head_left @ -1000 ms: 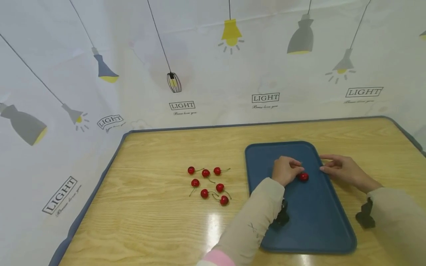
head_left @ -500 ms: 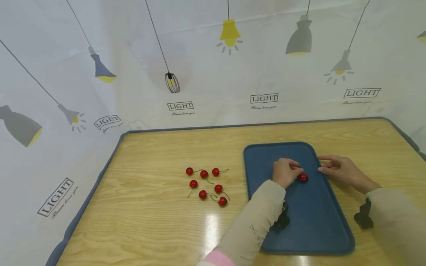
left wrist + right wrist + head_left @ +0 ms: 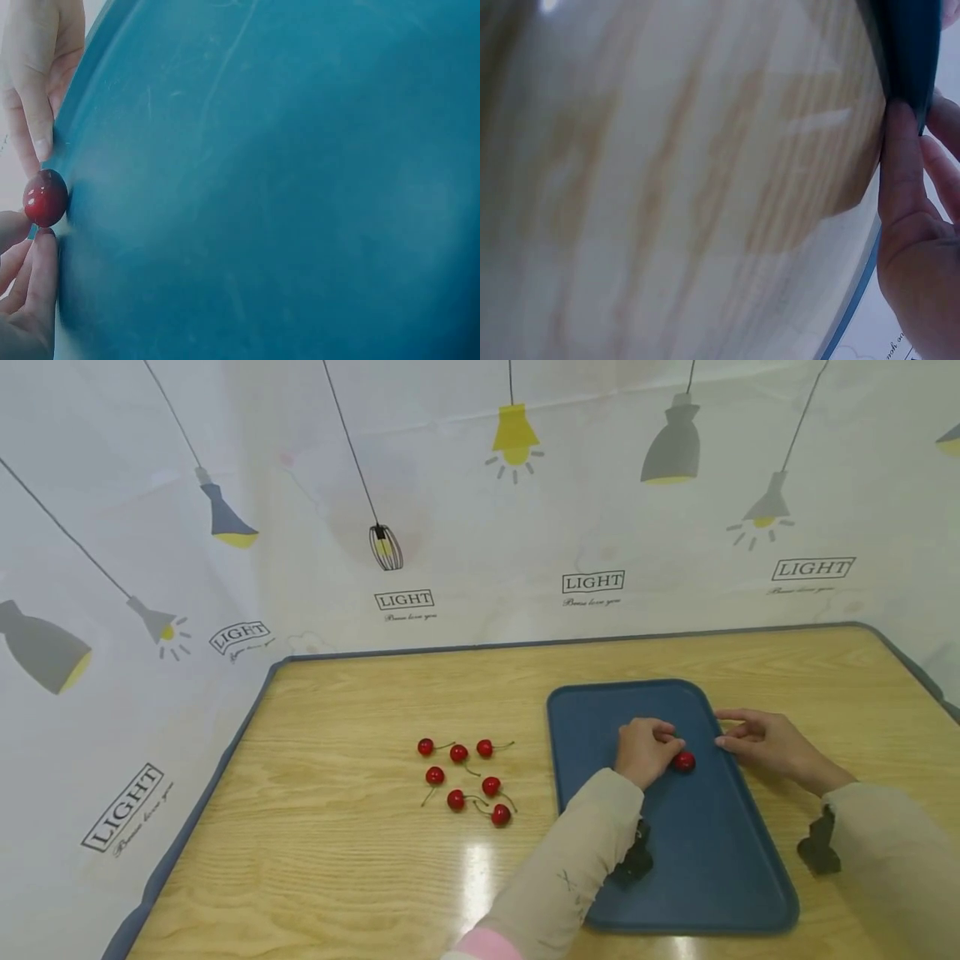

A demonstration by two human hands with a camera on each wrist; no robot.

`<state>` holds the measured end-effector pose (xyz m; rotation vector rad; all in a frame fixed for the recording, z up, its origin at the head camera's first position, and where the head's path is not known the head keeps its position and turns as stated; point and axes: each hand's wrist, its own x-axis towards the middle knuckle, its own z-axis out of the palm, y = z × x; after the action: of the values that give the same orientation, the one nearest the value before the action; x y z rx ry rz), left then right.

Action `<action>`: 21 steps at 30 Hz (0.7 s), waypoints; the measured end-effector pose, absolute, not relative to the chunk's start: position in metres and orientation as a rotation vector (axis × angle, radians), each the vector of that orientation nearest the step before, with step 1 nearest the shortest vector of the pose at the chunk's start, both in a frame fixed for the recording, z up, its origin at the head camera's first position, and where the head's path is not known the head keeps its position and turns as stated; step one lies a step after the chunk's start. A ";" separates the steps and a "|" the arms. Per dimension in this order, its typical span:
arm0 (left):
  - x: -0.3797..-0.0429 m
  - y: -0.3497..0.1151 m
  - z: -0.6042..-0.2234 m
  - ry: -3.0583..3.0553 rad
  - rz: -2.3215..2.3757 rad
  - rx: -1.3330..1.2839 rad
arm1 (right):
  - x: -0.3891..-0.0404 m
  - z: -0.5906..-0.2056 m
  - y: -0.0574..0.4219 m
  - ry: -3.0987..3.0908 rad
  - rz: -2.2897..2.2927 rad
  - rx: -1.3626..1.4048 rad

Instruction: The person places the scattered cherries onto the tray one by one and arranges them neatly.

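Observation:
Over the right side of the blue tray, my left hand pinches a red cherry at its stem end between thumb and fingers. The left wrist view shows that cherry glossy and round, just beyond the fingertips. Its stem is mostly hidden by the hand. My right hand is at the tray's right rim, its straight fingers and thumb touching the edge. In the right wrist view the thumb lies against the tray's side.
Several red cherries with green stems lie loosely grouped on the wooden table, left of the tray. A white sheet printed with lamps stands behind and to the left, along the table's blue-trimmed edge. Black wrist cameras hang under both sleeves.
Hardly anything differs. The head view has shifted slightly; the left hand keeps the cherry at the same spot over the tray, and the right hand stays at the rim.

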<state>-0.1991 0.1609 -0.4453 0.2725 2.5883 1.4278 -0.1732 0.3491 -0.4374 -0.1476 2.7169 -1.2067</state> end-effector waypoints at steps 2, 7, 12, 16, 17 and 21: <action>-0.200 0.160 -0.447 2.588 1.441 0.298 | -0.173 -0.437 0.349 2.717 -1.203 -0.147; -0.201 0.157 -0.449 2.584 1.434 0.355 | -0.173 -0.436 0.349 2.713 -1.213 -0.155; -0.205 0.149 -0.443 2.608 1.329 0.500 | -0.174 -0.438 0.350 2.704 -1.225 -0.147; -0.210 0.137 -0.435 2.609 1.264 0.645 | -0.174 -0.439 0.351 2.694 -1.243 -0.150; -0.211 0.134 -0.432 2.598 1.257 0.668 | -0.174 -0.439 0.351 2.696 -1.246 -0.154; -0.214 0.122 -0.427 2.573 1.205 0.773 | -0.174 -0.440 0.350 2.685 -1.271 -0.170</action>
<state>-0.2143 0.1220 -0.4271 0.7732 2.5734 1.2051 -0.1742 0.3504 -0.4399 -0.1695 2.6845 -1.2706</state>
